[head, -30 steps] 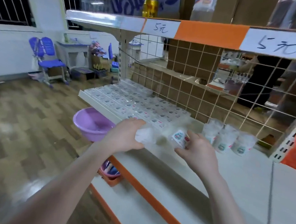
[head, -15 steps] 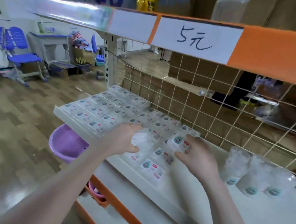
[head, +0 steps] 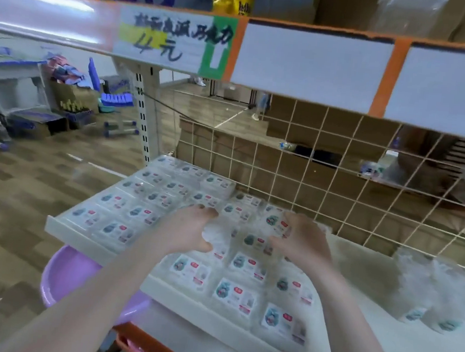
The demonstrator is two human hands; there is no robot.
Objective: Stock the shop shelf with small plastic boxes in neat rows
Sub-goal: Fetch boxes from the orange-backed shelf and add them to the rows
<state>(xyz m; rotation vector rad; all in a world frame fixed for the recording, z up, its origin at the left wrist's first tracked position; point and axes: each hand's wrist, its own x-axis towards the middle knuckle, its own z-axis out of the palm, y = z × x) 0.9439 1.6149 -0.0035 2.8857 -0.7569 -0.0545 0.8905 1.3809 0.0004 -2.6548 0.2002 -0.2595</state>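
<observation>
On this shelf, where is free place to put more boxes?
Bare shelf lies right of the box rows, before the round tubs. The left part is crowded with boxes up to the wire grid.

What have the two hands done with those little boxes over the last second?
Both hands moved from the shelf's front edge in over the rows of boxes, toward the wire grid. The left hand still grips a clear box; the right hand still holds a labelled box, not yet set down. The laid rows and the purple basin stayed put.
</observation>
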